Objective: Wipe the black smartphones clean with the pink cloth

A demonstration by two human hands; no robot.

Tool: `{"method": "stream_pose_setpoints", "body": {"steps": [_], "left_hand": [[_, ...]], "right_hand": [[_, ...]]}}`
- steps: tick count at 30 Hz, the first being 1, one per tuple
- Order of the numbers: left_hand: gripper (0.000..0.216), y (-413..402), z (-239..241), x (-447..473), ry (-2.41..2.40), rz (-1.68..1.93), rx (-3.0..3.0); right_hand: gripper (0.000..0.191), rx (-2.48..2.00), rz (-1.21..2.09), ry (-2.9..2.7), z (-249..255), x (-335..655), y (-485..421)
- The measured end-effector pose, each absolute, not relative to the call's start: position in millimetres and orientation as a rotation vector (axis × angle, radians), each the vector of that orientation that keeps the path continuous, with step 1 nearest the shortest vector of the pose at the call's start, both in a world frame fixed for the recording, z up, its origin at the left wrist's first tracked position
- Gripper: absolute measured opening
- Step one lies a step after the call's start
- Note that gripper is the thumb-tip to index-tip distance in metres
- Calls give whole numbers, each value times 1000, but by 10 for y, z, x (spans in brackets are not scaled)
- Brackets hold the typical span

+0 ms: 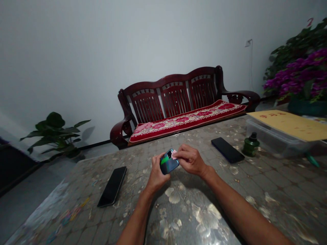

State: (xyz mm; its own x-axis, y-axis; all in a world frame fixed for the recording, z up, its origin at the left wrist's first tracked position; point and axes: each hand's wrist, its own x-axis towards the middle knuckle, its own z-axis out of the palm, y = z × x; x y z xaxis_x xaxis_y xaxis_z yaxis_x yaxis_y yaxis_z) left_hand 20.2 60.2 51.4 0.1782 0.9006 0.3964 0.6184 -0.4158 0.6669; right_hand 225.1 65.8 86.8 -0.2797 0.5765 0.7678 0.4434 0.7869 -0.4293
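Note:
My left hand (pixel 156 175) grips a blue-green smartphone (pixel 169 166) by its side, its glossy back and camera block turned up toward me. Pinched in the fingers of my right hand (pixel 190 158) is a small pale pink cloth or tissue (pixel 174 154), which meets the phone's back beside the camera block. Both hands are above the middle of the table. To the left lies a black smartphone (pixel 112 187), screen up. Another dark smartphone (pixel 227 149) rests on the right, beside a small green glass bottle (pixel 251 144) with a black cap.
A patterned cover lies over the table (pixel 178 211). At the right stands a clear plastic box (pixel 270 139) with a yellow sheet (pixel 291 123) on top, near purple flowers (pixel 301 73). Colourful small bands (pixel 74 212) lie front left. Behind the table is a wooden bench (pixel 173 92).

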Motion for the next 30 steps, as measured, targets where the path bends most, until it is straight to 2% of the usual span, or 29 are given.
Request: {"method": "stream_pose_setpoints", "body": {"steps": [8, 15, 26, 30], "left_hand": [[81, 589, 638, 192, 1807, 967, 2265], [77, 475, 761, 271, 2071, 884, 2322], [70, 387, 765, 355, 2095, 795, 2375], [75, 384, 780, 373, 2082, 778, 2351]], "right_hand": [[28, -1153, -75, -1954, 913, 2252, 635], [26, -1273, -219, -1985, 866, 2152, 606], [28, -1215, -204, -2100, 745, 1995, 566], [30, -1282, -208, -1997, 727, 2016, 591]]}}
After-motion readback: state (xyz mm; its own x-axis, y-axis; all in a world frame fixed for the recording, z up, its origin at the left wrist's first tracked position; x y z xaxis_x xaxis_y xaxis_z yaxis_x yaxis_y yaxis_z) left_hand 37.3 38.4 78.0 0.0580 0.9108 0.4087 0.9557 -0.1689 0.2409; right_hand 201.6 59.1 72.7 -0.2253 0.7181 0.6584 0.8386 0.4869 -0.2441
